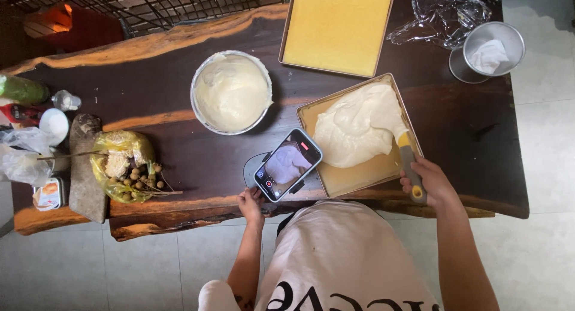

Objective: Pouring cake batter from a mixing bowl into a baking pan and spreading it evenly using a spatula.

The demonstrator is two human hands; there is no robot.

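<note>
Now the right hand [432, 182] closes around the grey-and-yellow handled spatula [410, 164], its blade in soft, sticky pale batter [359, 128] filling the near rectangular metal tray [347, 182] on the dark wooden worktop [179, 95]. Left hand [250, 203] pinches the mounted phone [287, 164]; the handle looks the best hold.

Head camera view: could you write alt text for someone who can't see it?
Seen from above, a person's right hand holds a grey-handled spatula in pale cream in a square baking tray, while the left hand touches a phone on a stand. A bowl of cream sits on the dark wooden table.
</note>
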